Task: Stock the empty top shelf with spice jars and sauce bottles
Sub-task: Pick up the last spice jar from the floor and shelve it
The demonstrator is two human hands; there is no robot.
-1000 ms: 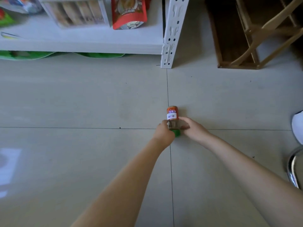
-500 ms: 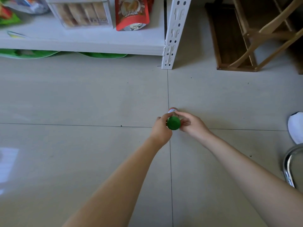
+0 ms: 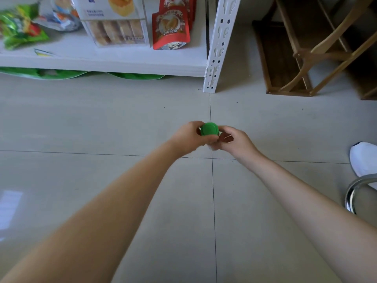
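Compared with a second ago, the white metal shelving unit (image 3: 102,62) fills more of the upper view, so its stocked low shelf now shows a clear-fronted box of small cakes (image 3: 116,21), a red foil snack pouch (image 3: 171,27) and green crinkled packets (image 3: 20,27). The empty top shelf is out of view. The pale tiled floor (image 3: 81,123) below looks the same, as does the brown wooden frame (image 3: 306,48) on the right.

Both forearms reach forward as before, but the hands sit a little closer to the camera. The left hand (image 3: 189,135) curls its fingers round the jar from the left. The right hand (image 3: 236,139) closes on it from the right, fingers bent round the body below the cap. Neither hand is free.

The small glass spice jar with a green plastic cap (image 3: 209,129) has turned most. A second ago it pointed away, its orange label showing. Now its round cap faces the camera and the label is hidden behind the fingers. It is held in the air above the floor, well apart from the shelving unit's perforated white upright post (image 3: 220,37).

For the task, I judge that the jar is picked up and being set upright, ready to carry. It is not yet on any shelf.
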